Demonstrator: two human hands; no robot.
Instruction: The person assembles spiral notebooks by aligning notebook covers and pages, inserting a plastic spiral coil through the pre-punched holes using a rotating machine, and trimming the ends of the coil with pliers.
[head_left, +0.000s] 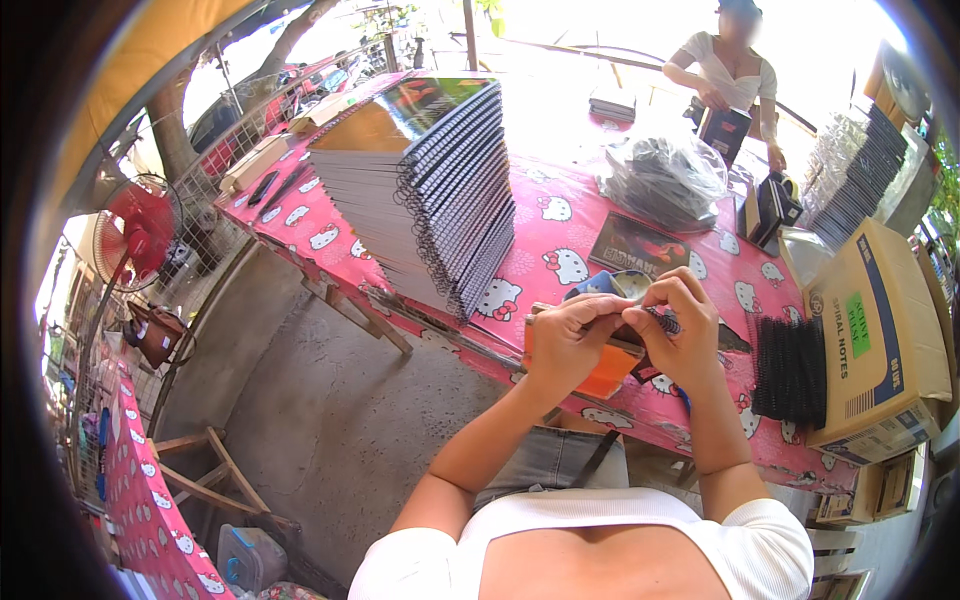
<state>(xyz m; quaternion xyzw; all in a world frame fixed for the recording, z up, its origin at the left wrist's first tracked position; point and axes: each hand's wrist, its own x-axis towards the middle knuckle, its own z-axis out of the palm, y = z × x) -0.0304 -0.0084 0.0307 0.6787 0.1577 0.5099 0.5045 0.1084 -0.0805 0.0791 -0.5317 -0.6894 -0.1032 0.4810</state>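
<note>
- Near the front edge of the pink patterned table (560, 215), just right of centre: small orange-covered notebook (608, 368), raised off the cloth, long axis running left to right.
- Left hand (565, 340) clamped on notebook's left end, thumb on top.
- Right hand (680, 325) pinching black spiral coil (662, 321) at notebook's top right edge, fingers curled, wrists close together.
- Left and farther off: tall slanting stack of spiral notebooks (440, 190).
- Right, near: bundle of black coils (790, 368), beside cardboard box (880, 340).

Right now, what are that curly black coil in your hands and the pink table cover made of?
The coil, pinched by the right hand beside the left hand, looks like thin black wire, maybe plastic; too small to tell. The pink table cover looks like glossy printed plastic sheet, shining in sunlight.
</note>
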